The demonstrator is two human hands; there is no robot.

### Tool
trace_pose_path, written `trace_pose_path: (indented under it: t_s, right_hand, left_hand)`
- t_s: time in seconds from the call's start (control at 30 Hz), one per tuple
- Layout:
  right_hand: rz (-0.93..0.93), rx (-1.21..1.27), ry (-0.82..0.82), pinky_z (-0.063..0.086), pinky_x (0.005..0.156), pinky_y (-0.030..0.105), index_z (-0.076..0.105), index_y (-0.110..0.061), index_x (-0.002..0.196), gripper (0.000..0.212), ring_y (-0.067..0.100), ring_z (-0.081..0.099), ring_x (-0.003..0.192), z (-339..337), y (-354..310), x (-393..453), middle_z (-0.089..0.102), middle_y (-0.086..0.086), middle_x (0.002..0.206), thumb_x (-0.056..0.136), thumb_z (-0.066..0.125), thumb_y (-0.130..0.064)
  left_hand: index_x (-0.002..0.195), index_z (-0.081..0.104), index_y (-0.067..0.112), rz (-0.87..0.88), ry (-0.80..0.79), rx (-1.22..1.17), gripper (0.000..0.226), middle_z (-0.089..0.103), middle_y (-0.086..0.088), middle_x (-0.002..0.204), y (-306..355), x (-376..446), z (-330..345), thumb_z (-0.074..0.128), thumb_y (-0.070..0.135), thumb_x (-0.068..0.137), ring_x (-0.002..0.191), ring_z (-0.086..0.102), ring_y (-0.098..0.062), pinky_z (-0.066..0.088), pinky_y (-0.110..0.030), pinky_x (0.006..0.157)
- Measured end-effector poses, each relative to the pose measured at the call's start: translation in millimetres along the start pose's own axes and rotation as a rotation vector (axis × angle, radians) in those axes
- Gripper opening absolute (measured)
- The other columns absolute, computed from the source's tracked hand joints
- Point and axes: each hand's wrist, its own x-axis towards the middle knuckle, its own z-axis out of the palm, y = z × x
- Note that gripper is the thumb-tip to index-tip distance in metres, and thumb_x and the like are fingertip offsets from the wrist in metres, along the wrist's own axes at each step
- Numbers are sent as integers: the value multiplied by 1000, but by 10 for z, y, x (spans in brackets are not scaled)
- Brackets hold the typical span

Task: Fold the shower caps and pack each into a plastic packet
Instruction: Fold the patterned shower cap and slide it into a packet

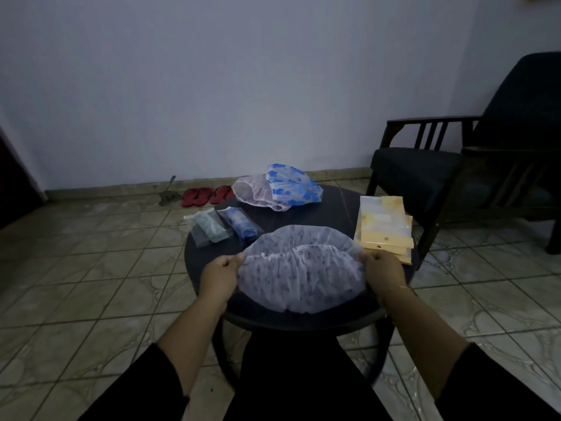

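A pale lilac shower cap (303,268) with small dark marks lies spread over the near half of the round dark table (337,202). My left hand (220,275) pinches its left edge and my right hand (384,271) pinches its right edge, stretching it flat. At the table's far side lie a pink cap (253,192) and a blue-patterned cap (293,185), both loose. Two packets with folded caps lie at the left: a green one (212,227) and a blue one (243,226). A stack of empty yellowish packets (384,226) lies at the right.
A dark armchair (449,165) stands close to the table's right side. Red sandals (206,196) and a small dark tool (168,196) lie on the tiled floor by the back wall. My dark-clad knees are under the table's near edge.
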Motion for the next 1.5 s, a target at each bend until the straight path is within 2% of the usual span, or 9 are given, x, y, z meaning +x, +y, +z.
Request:
trace_pose_path:
  t_s: [0.4, 0.57, 0.73, 0.9, 1.0, 1.13, 1.23, 1.33, 1.5]
  right_hand:
    - [6, -784, -123, 45, 80, 38, 49, -18, 109, 17, 26, 57, 101, 109, 81, 84, 59, 8, 110, 97, 38, -20]
    - [58, -361, -150, 49, 83, 39, 61, -10, 107, 25, 23, 60, 87, 108, 71, 209, 64, 9, 94, 95, 49, -28]
    - [-33, -38, -180, 41, 72, 30, 60, -10, 101, 27, 19, 55, 83, 122, -42, 108, 62, 8, 94, 95, 50, -34]
    - [-190, -390, 19, 42, 92, 46, 60, -26, 108, 55, 23, 52, 106, 264, -34, -6, 59, 0, 107, 84, 36, -70]
    - [-76, -344, -155, 40, 93, 50, 54, -22, 99, 86, 24, 55, 97, 296, -95, -76, 56, 0, 99, 62, 28, -94]
    - [-10, -261, -325, 46, 95, 50, 52, -14, 120, 107, 24, 57, 106, 290, -45, -38, 56, 6, 120, 47, 55, -92]
    - [-64, -209, -489, 49, 73, 22, 59, -17, 115, 55, 7, 58, 87, 190, -113, -130, 63, 0, 105, 72, 75, -47]
    - [-136, -213, -636, 42, 62, 8, 56, -20, 127, 53, -2, 54, 83, 149, -107, -178, 62, -6, 109, 78, 76, -22]
    - [-187, -347, -663, 39, 101, 28, 37, -23, 143, 80, 16, 45, 124, 239, -137, -236, 46, -2, 138, 74, 78, -24]
  left_hand:
    - [90, 56, 12, 283, 103, 945, 25, 57, -8, 98, -263, 88, 114, 38, 28, 99, 79, 56, -23, 45, -34, 67]
    - [142, 35, 33, 725, -239, 1129, 48, 21, 7, 155, -245, 55, 76, 45, 27, 96, 134, 32, -22, 30, -39, 102]
    - [142, 34, 38, 673, -442, 1432, 51, 29, 6, 148, -28, 0, 118, 45, 31, 93, 127, 37, -22, 36, -34, 98]
    - [132, 49, 32, 437, -550, 1355, 41, 37, 0, 135, 94, -130, 205, 42, 36, 93, 107, 52, -26, 44, -32, 81]
    - [88, 64, 16, 386, -623, 1232, 31, 58, -4, 97, 121, -214, 280, 39, 33, 93, 79, 54, -22, 43, -31, 69]
    - [53, 33, 16, 333, -614, 1036, 42, 32, -1, 56, 217, -278, 323, 45, 35, 88, 52, 30, -17, 26, -31, 55]
    - [66, 58, 14, 346, -391, 801, 37, 53, -10, 70, 284, -161, 319, 47, 42, 87, 62, 47, -17, 35, -31, 59]
    - [97, 64, 15, 334, -159, 571, 23, 63, -9, 97, 321, 11, 353, 46, 29, 95, 79, 54, -17, 39, -29, 68]
    - [138, 47, 15, 99, -296, 626, 45, 49, -6, 139, 79, 210, 461, 42, 37, 100, 121, 49, -24, 39, -33, 99]
